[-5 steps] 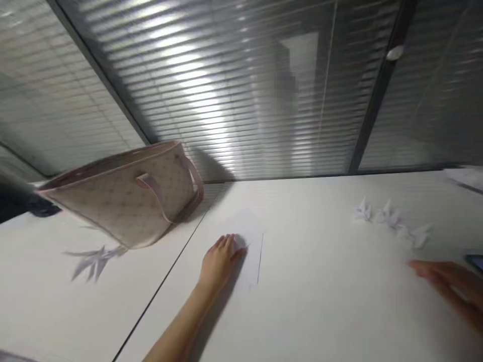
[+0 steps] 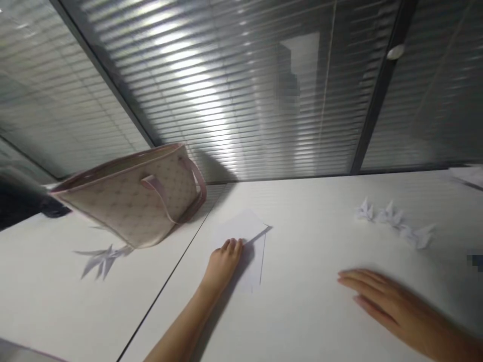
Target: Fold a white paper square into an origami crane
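My left hand (image 2: 224,262) is closed on the edge of a white sheet of paper (image 2: 241,224). Part of the sheet is lifted and casts a shadow. Beneath it lies more white paper (image 2: 251,269) with a dark line along its right side. My right hand (image 2: 396,304) is held over the table at the right, holding nothing, with its fingers stretched out and the thumb a little apart. Beyond that hand stands a row of several small folded paper figures (image 2: 392,216), shaped like cranes.
A beige patterned handbag (image 2: 128,201) with pink handles leans on the white table (image 2: 309,291) at the left. Pointed folded paper pieces (image 2: 101,259) lie in front of it. A dark seam crosses the table. Behind rises a glass partition with blinds (image 2: 241,100).
My right hand has moved left from the right edge, further into view. The sheet's edge has come up and right under my left hand. The view has shifted slightly.
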Motion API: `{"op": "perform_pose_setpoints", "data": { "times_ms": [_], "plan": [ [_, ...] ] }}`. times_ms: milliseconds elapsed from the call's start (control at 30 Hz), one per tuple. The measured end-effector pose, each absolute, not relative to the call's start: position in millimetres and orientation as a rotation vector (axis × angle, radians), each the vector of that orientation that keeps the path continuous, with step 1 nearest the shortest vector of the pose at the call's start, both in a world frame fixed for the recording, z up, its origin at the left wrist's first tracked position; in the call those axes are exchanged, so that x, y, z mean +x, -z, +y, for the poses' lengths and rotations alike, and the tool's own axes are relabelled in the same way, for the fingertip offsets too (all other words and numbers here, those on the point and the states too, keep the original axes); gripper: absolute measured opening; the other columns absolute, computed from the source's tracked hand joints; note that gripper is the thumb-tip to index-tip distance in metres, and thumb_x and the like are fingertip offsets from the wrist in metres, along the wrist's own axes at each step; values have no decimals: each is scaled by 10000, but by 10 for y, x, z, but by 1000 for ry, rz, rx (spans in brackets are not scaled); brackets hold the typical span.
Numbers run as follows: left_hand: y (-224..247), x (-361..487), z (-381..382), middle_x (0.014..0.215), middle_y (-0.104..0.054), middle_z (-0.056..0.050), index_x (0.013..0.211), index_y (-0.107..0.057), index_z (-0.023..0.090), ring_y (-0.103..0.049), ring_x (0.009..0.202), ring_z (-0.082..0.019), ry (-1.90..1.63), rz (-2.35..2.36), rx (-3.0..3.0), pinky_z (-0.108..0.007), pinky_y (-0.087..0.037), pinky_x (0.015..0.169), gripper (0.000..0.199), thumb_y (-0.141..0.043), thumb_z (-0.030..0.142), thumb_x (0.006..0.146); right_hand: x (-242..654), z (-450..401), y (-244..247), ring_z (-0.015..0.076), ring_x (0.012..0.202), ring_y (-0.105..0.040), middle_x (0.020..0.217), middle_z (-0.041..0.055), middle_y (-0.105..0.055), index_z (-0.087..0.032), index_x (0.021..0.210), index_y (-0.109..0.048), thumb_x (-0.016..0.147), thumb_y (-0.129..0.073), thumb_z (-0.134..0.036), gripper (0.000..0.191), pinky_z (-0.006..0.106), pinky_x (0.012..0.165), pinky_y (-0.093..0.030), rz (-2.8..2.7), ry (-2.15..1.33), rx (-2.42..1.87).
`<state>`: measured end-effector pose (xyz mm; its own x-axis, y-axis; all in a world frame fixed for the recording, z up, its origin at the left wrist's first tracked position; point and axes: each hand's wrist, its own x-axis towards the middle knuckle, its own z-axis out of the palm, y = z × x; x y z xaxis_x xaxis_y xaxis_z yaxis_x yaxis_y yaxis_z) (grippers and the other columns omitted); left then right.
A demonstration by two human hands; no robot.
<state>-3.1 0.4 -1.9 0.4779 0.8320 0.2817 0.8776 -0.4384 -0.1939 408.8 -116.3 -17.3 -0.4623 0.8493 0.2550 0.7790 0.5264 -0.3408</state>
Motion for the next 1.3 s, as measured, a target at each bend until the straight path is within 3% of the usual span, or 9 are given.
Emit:
{"op": "perform_pose_setpoints", "data": {
  "times_ms": [167,267,400,467,567,700,867,1033,1300],
  "plan": [
    [-221,174,-184,1219,-583,-95,1217,-560,170,-618,1012,-226,309,-1153,-2442,-424,-536,844,311,-580,315,942,3699,-1039,121,171,1213,-568,1340,-65,-594,-413,1358,-475,948,-490,-307,423,347,1047,-464,-2423,-438,-1102],
    [-365,560,-499,1250,-620,-186,1283,-525,55,-610,1134,-253,341,-830,-2531,-359,-544,889,335,-412,79,969,3772,-912,212,186,1214,-565,1325,6,-601,-343,1370,-447,957,-460,-283,418,358,1030,-477,-2040,-363,-1239],
    [-373,1073,-890,1266,-623,-196,1290,-515,-15,-590,1183,-283,305,-520,-2653,-377,-511,972,362,-384,74,964,4067,-808,210,213,1256,-520,1377,110,-526,-253,1419,-332,1004,-294,-245,417,443,1046,-447,-1822,-257,-1352],
    [-319,1218,-968,1280,-620,-173,1287,-526,-3,-586,1194,-268,278,-449,-2706,-362,-489,1006,360,-377,97,975,4195,-837,138,217,1350,-412,1442,75,-470,-287,1406,-368,999,-336,-262,408,471,1127,-334,-1836,-240,-1356],
    [-251,1295,-947,1308,-601,-164,1297,-530,21,-572,1216,-247,238,-443,-2763,-325,-470,1031,400,-391,263,1010,4281,-951,60,211,1382,-369,1499,-1,-421,-359,1415,-402,967,-458,-325,453,432,1152,-304,-2066,-340,-1353],
    [-255,1231,-852,1499,-366,-173,1475,-304,59,-343,1396,-266,44,-533,-2977,-376,-368,1115,816,-286,669,933,4268,-1076,128,237,1427,-273,1571,-6,-271,-348,1507,-230,940,-497,-407,630,470,1161,-267,-2425,-450,-1435],
    [-282,992,-834,1594,-101,-82,1537,-119,256,-153,1455,-293,-54,-820,-3162,-536,-213,1152,700,-262,625,959,4275,-1079,218,225,1447,-207,1589,-26,-182,-363,1519,-143,941,-479,-415,670,480,1174,-221,-2479,-427,-1489],
    [-394,882,-708,1589,-186,15,1532,-134,298,-216,1449,-191,55,-897,-3315,-383,-238,1180,545,-297,414,1025,4317,-1052,157,224,1438,-235,1580,-41,-210,-404,1505,-176,916,-529,-414,687,472,1178,-205,-2504,-519,-1434],
    [-326,1070,-384,1583,-201,-26,1515,-204,318,-248,1438,-257,87,-857,-3196,-467,-228,1167,623,-482,428,968,4465,-999,158,229,1444,-216,1585,-11,-216,-378,1516,-141,909,-534,-467,728,484,1183,-166,-2410,-461,-1473]
  ]
}}
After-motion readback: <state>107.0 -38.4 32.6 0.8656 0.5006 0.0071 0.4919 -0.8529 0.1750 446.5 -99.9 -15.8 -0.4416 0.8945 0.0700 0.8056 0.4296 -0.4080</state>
